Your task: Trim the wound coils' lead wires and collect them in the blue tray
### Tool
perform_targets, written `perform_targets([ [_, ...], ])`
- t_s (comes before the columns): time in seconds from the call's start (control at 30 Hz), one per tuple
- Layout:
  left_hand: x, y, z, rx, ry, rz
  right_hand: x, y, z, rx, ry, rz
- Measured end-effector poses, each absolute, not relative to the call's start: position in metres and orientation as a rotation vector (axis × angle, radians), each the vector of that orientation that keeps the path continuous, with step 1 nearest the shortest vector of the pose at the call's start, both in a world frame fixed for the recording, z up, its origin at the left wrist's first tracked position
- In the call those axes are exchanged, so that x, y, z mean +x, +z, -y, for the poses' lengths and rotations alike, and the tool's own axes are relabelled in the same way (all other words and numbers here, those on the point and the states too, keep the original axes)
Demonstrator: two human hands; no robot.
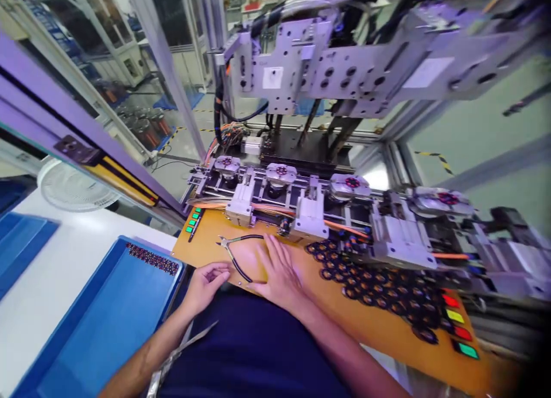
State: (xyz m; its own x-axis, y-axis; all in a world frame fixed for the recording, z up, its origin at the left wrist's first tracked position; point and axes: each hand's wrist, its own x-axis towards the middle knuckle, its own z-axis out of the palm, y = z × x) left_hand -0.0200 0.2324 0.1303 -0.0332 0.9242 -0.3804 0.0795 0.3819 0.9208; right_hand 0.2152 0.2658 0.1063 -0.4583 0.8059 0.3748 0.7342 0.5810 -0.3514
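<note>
A pair of side cutters with black handles lies open on the orange panel, jaws pointing left. My right hand rests flat on the panel with its fingers spread, right beside the handle ends. I cannot tell whether its fingertips touch a handle. My left hand is by the panel's front edge, left of the cutters. Its fingers are loosely bent, a small gap shows before the thumb, and nothing is visible in it. Many dark ring-shaped parts lie right of my right hand.
Behind the panel runs a row of metal fixtures holding round parts, under a large machine head. Green buttons sit at left, coloured buttons at right. A blue tray with small parts stands on a white table.
</note>
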Motion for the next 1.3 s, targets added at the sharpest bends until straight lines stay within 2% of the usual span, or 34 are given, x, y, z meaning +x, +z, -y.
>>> perform_targets([
  [0.13, -0.022, 0.126, -0.222, 0.843, 0.947, -1.408, 0.18, 0.095, -0.29, -1.229, 0.303, 2.332],
  [0.3, -0.011, 0.121, -0.223, 0.68, 0.999, -1.286, 0.184, 0.089, -0.296, -1.154, 0.451, 2.301],
  [0.5, 0.011, 0.133, -0.246, 0.67, 1.102, -0.993, 0.183, 0.136, -0.278, -0.981, 0.718, 2.169],
  [0.63, 0.008, 0.156, -0.261, 0.759, 1.143, -0.856, 0.185, 0.182, -0.267, -0.978, 0.98, 2.0],
  [0.7, 0.007, 0.168, -0.264, 0.795, 1.136, -0.824, 0.187, 0.198, -0.262, -1.025, 1.214, 1.879],
  [0.8, 0.017, 0.179, -0.261, 0.739, 1.138, -0.824, 0.187, 0.208, -0.256, -1.038, 1.615, 1.699],
  [0.87, 0.028, 0.182, -0.257, 0.63, 1.129, -0.829, 0.187, 0.206, -0.254, -1.022, 1.756, 1.635],
  [1.07, 0.045, 0.183, -0.261, 0.505, 1.02, -0.786, 0.189, 0.198, -0.26, -1.093, 1.729, 1.641],
  [1.3, 0.049, 0.195, -0.274, 0.91, 1.004, -1.304, 0.194, 0.193, -0.265, -1.181, 1.749, 1.676],
])
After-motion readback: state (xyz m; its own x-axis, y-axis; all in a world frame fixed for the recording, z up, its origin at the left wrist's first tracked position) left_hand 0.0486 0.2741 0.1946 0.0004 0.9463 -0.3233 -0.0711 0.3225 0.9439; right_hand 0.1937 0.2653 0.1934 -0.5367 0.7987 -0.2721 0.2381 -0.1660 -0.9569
